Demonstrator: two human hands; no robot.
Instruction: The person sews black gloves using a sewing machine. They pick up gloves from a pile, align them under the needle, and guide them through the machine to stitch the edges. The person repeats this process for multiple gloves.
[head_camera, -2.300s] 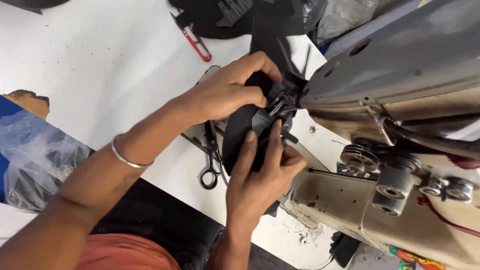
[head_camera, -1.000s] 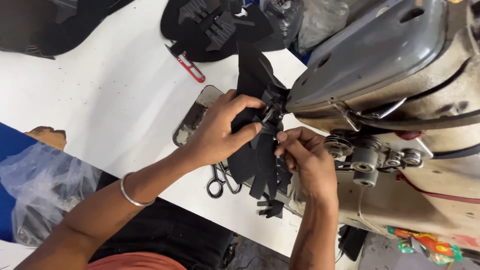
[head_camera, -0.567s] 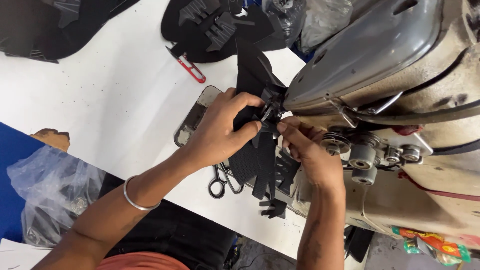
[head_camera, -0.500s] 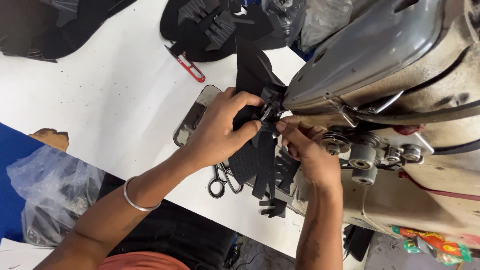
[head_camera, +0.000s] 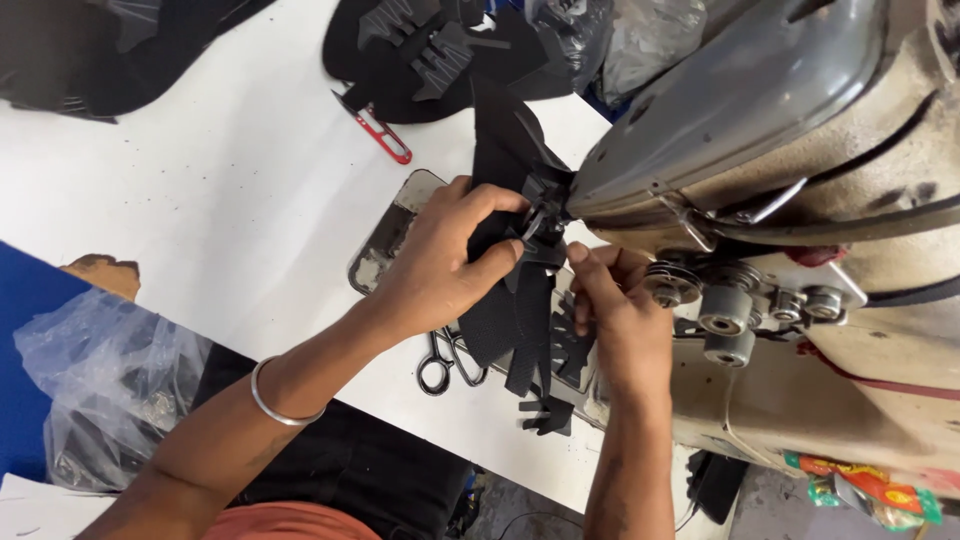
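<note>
My left hand (head_camera: 440, 265) grips black fabric pieces (head_camera: 515, 320) right at the needle area of a grey sewing machine (head_camera: 760, 110). A metal bangle (head_camera: 275, 400) sits on that wrist. My right hand (head_camera: 620, 310) pinches the same black pieces from the near side, fingertips close to the presser foot (head_camera: 545, 222). Strips of the fabric hang down between both hands over the table edge. The needle itself is hidden by my fingers.
Scissors (head_camera: 450, 358) lie under the hanging fabric. A red-handled tool (head_camera: 378, 130) rests by a pile of black cut pieces (head_camera: 440, 50) at the back. A clear plastic bag (head_camera: 95, 390) sits at the lower left. The white table (head_camera: 180, 210) stretches left.
My right hand has moved up from under the fabric to the needle area beside my left hand. The view has shifted, and both hands have stayed nearly still for the last second.
</note>
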